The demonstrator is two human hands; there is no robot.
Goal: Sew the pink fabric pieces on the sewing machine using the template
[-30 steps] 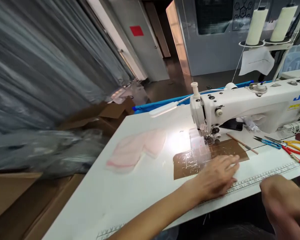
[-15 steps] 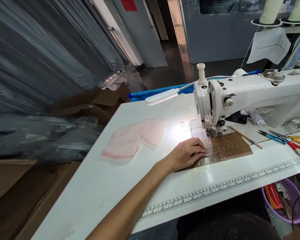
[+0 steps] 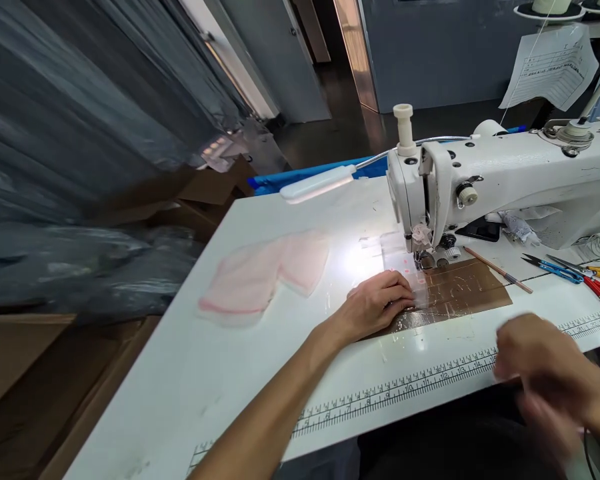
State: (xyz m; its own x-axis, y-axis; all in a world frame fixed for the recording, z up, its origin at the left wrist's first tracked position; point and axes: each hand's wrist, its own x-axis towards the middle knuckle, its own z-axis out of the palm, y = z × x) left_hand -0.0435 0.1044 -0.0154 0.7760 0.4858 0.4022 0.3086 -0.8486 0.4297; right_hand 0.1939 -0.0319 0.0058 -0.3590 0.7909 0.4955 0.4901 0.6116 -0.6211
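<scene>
My left hand rests palm down on the white table, fingers curled loosely over a clear plastic piece at the left edge of a brown taped patch. Just behind the patch is the needle of a white sewing machine. My right hand hovers above the table's front edge near the printed ruler. It is smeared by motion and its fingers are unclear. A stack of pale pink fabric pieces lies to the left of my left hand.
Blue and red-yellow scissors and a thin wooden stick lie right of the needle. A white gooseneck lamp reaches over the table. Cardboard boxes and grey plastic sheeting stand at the left. A paper sheet hangs below thread cones.
My left hand slid left from the patch's front to its left edge and stayed there. My right hand dropped out of view, then rose again over the front edge. The view tilted down.
</scene>
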